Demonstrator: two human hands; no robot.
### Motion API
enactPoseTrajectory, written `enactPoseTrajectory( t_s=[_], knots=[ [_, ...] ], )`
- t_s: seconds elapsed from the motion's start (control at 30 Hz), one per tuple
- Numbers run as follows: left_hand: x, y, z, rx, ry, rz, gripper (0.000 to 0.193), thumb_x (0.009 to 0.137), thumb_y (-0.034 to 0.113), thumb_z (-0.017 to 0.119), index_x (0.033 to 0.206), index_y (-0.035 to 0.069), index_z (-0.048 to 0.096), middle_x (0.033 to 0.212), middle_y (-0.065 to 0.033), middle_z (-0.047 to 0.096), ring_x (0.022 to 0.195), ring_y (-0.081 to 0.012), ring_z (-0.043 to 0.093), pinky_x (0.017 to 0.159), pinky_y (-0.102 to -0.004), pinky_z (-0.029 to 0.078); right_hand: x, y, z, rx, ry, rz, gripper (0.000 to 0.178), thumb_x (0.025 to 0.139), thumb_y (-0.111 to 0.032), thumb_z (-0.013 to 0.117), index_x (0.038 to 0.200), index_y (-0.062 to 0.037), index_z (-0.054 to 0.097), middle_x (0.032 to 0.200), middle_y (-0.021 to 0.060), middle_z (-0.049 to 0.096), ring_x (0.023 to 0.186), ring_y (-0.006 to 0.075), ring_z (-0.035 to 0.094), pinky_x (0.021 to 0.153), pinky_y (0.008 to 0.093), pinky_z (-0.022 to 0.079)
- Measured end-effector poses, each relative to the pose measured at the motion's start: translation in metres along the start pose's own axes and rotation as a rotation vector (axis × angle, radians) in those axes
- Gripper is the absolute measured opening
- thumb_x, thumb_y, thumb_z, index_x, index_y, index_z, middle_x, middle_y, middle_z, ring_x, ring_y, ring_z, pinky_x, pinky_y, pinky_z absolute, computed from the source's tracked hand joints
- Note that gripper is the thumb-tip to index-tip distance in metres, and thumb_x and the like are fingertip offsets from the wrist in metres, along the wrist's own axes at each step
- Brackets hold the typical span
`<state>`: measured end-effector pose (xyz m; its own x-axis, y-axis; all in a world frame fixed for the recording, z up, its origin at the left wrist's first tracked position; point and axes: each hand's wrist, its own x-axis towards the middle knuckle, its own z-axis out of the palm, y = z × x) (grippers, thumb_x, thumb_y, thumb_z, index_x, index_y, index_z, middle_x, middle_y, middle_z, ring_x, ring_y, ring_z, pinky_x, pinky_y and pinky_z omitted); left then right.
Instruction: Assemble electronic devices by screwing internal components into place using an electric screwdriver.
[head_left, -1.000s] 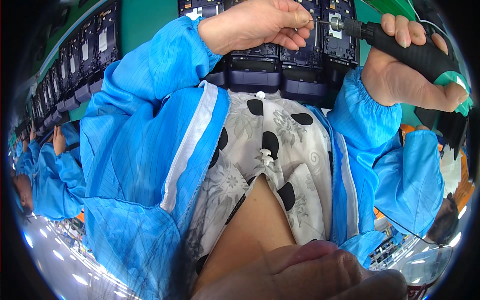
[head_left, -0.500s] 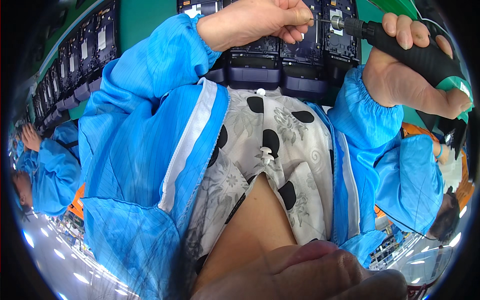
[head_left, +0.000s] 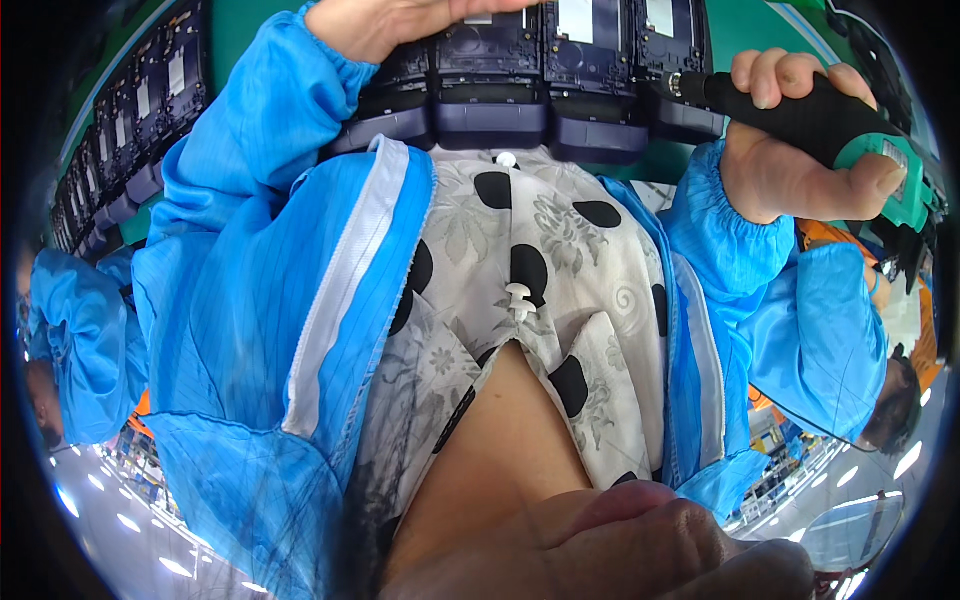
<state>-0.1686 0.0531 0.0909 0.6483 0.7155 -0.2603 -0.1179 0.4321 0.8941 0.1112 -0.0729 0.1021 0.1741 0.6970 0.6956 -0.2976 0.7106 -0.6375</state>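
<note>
Landmark for all positions: the near row of dark housings, which stood side by side just in front of the person's body. Interiors faced up, with small fittings visible and white rectangular pieces in several of them.

Right hand: off the right end of the near row. Grip closed, fingers wrapped around the black handle of a power screwdriver, thumb lying along its green rear part. The tool's metal nose pointed left and overlapped the rightmost housing in view; contact could not be determined. The bit was hard to make out against the dark plastic.

Left hand: at the left part of the near row, stretched rightward above it. Fingers were largely cut off by the upper edge, so grip state, and whether anything was held, could not be told.

Surroundings: green work surface to the left of the near row; beyond that, a second line of similar housings, well apart. The person's blue jacket and patterned shirt were on the body side of the near row. Co-workers' blue sleeves showed farther out, one to its left and one to its right.
</note>
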Motion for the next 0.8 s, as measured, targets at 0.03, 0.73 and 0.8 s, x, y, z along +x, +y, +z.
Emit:
enactPoseTrajectory(
  t_s=[0.03,0.73,0.8],
  knots=[
    [0.001,-0.001,-0.001,0.012,0.038,-0.002,0.023,0.100,0.009,0.053,0.118,-0.006,0.058,0.106,-0.0142,0.067,0.090,-0.0200,0.069,0.080,-0.0271,0.059,-0.004,0.000,0.000,-0.010,-0.067,-0.010,0.076,0.082,-0.075,0.044,0.108,-0.0081,0.070,0.075,0.0143,0.060,0.060,0.0243,0.055,0.058,0.0442,0.043],
    [-0.010,0.023,-0.001,-0.123,-0.010,0.151,0.025,0.101,0.006,0.048,0.121,-0.009,0.053,0.110,-0.0197,0.064,0.102,-0.0287,0.067,0.088,-0.0321,0.059,0.007,0.011,0.017,0.019,-0.156,-0.062,0.076,0.085,-0.075,0.041,0.111,-0.0077,0.066,0.079,0.0153,0.062,0.062,0.0247,0.055,0.059,0.0447,0.044],
    [-0.014,0.025,-0.002,-0.140,0.042,0.154,0.026,0.101,0.007,0.049,0.121,-0.010,0.051,0.112,-0.0211,0.063,0.103,-0.0293,0.067,0.088,-0.0316,0.059,0.008,0.014,0.018,0.004,-0.163,-0.061,0.076,0.085,-0.075,0.042,0.111,-0.0076,0.066,0.079,0.0150,0.061,0.062,0.0247,0.055,0.059,0.0446,0.044]
  ],
)
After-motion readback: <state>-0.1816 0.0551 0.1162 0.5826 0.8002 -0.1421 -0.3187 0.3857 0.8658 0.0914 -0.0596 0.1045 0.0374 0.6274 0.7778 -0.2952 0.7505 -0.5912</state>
